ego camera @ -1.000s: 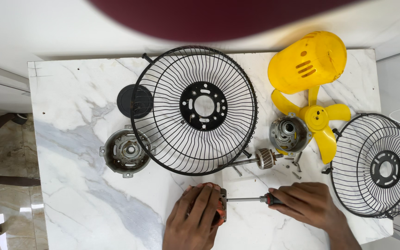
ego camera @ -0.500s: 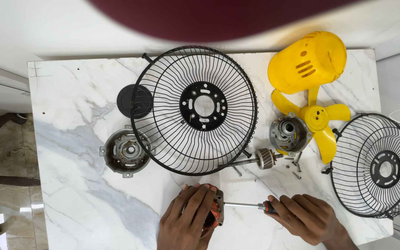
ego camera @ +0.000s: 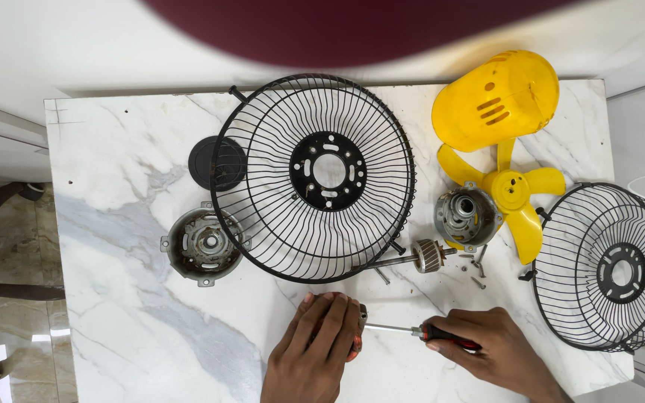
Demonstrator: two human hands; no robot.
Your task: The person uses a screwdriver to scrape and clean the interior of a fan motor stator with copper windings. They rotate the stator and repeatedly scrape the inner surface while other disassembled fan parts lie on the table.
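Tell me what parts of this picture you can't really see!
- The part under the left hand: head view, the hand covers nearly all of it.
- The screwdriver handle: head view, mostly inside the right hand.
- Right wire guard: its far side is cut by the frame edge.
- Loose screws: too small for detail.

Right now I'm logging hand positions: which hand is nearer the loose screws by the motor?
Right. The right hand, gripping the screwdriver, lies just below the loose screws; the left hand sits farther off, down and to their left.
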